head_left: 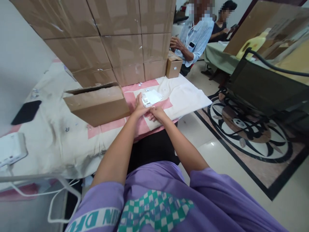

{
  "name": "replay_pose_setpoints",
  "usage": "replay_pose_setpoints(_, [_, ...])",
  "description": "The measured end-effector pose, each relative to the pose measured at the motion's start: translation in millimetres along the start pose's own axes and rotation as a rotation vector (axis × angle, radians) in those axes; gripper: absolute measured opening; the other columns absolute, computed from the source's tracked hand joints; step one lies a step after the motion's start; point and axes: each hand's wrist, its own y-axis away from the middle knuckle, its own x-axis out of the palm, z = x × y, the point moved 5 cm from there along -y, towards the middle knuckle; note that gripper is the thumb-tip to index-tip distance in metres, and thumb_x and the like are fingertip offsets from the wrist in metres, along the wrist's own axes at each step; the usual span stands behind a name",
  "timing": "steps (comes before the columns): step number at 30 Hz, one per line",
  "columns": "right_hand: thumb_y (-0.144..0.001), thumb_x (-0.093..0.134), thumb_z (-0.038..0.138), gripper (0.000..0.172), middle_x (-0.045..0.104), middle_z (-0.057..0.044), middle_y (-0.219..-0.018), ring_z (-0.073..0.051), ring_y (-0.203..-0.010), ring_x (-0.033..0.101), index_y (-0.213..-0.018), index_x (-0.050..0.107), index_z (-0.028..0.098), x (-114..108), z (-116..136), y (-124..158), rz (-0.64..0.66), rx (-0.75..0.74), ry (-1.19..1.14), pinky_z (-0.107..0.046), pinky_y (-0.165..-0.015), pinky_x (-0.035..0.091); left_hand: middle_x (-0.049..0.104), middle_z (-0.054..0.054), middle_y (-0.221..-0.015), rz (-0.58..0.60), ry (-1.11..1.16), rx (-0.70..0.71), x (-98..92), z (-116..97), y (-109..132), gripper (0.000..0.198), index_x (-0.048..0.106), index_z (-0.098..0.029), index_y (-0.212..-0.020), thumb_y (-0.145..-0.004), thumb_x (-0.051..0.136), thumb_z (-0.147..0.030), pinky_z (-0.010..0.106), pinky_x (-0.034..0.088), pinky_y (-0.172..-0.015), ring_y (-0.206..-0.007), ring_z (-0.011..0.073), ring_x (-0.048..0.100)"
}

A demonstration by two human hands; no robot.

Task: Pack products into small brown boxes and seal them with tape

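Observation:
Both my hands rest on the pink-and-cream cloth of the table [60, 135]. My left hand [139, 106] lies beside a small white plastic part [146, 100] and touches it, fingers curled against its side. My right hand [158, 113] sits just right of the left, fingers bent, fingertips meeting the left hand near the part. A white sheet or bag [154, 96] lies under and behind the part. An open brown cardboard box [98, 104] stands on its side just left of my hands.
A wall of stacked taped cartons [108, 38] rises behind the table. A small carton [173, 67] stands at the far right corner. A black phone [26, 112] and a white device [12, 149] with cables lie at left. Two people sit beyond. A dark chair [263, 87] stands right.

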Motion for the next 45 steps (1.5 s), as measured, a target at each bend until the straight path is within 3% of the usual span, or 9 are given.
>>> replay_pose_setpoints(5, [-0.102, 0.061, 0.035, 0.024, 0.062, 0.004, -0.073, -0.006, -0.052, 0.056, -0.095, 0.064, 0.012, -6.3, -3.5, 3.0, -0.014, -0.116, 0.008, -0.017, -0.048, 0.048, 0.021, 0.015, -0.167, -0.035, 0.032, 0.042, -0.5, 5.8, 1.5, 0.128, 0.027, -0.025, -0.16, -0.052, 0.096, -0.028, 0.049, 0.013, -0.13, -0.157, 0.0387, 0.017])
replay_pose_setpoints(10, [-0.102, 0.058, 0.032, 0.031, 0.058, 0.005, -0.051, -0.008, -0.04, 0.054, -0.076, 0.051, 0.019, -7.7, -7.1, 10.4, -0.022, -0.313, -0.035, -0.016, -0.04, 0.041, 0.026, 0.015, -0.164, -0.03, 0.088, 0.116, -2.7, 7.5, 5.5, 0.121, 0.022, -0.025, -0.162, -0.062, 0.09, -0.027, 0.044, 0.027, -0.126, -0.154, 0.0324, 0.028])
replay_pose_setpoints(17, [-0.095, 0.063, 0.049, 0.038, 0.066, 0.001, -0.058, -0.01, -0.047, 0.06, -0.073, 0.05, 0.021, -11.0, -12.2, 25.7, 0.017, -0.497, -0.087, -0.019, -0.051, 0.049, 0.032, 0.016, -0.161, -0.061, 0.085, 0.149, -5.0, 2.9, 12.7, 0.109, 0.025, -0.023, -0.16, -0.068, 0.083, -0.02, 0.043, 0.028, -0.126, -0.152, 0.0308, 0.033])
replay_pose_setpoints(25, [-0.089, 0.066, 0.061, 0.048, 0.067, 0.001, -0.058, -0.01, -0.047, 0.058, -0.071, 0.043, 0.023, -12.6, -13.0, 21.6, 0.013, -0.552, -0.108, -0.02, -0.052, 0.047, 0.038, 0.017, -0.158, -0.099, 0.031, 0.147, -8.3, -4.1, 15.3, 0.099, 0.032, -0.021, -0.156, -0.071, 0.082, -0.023, 0.045, 0.03, -0.125, -0.15, 0.0319, 0.037])
replay_pose_setpoints(32, [-0.087, 0.066, 0.065, 0.048, 0.067, 0.0, -0.058, -0.012, -0.048, 0.059, -0.073, 0.047, 0.023, -13.1, -12.9, 20.3, 0.001, -0.553, -0.098, -0.022, -0.051, 0.048, 0.044, 0.017, -0.156, -0.084, -0.023, 0.148, -8.1, -8.3, 17.8, 0.099, 0.029, -0.021, -0.157, -0.072, 0.079, -0.021, 0.044, 0.037, -0.122, -0.145, 0.032, 0.045])
replay_pose_setpoints(38, [-0.084, 0.066, 0.069, 0.051, 0.067, -0.001, -0.057, -0.011, -0.046, 0.058, -0.072, 0.05, 0.022, -12.6, -13.4, 19.9, 0.009, -0.584, -0.119, -0.022, -0.05, 0.048, 0.036, 0.016, -0.162, -0.084, -0.093, 0.174, -8.8, -15.0, 24.2, 0.096, 0.028, -0.022, -0.158, -0.075, 0.077, -0.021, 0.045, 0.033, -0.125, -0.151, 0.0315, 0.037])
replay_pose_setpoints(45, [-0.079, 0.07, 0.073, 0.056, 0.067, 0.0, -0.056, -0.012, -0.045, 0.057, -0.069, 0.047, 0.023, -13.2, -11.5, 21.8, 0.011, -0.631, -0.163, -0.024, -0.048, 0.046, 0.038, 0.024, -0.158, -0.147, -0.215, 0.2, -5.0, -31.0, 31.2, 0.071, 0.042, -0.014, -0.149, -0.087, 0.07, -0.031, 0.058, 0.03, -0.123, -0.15, 0.0406, 0.035])
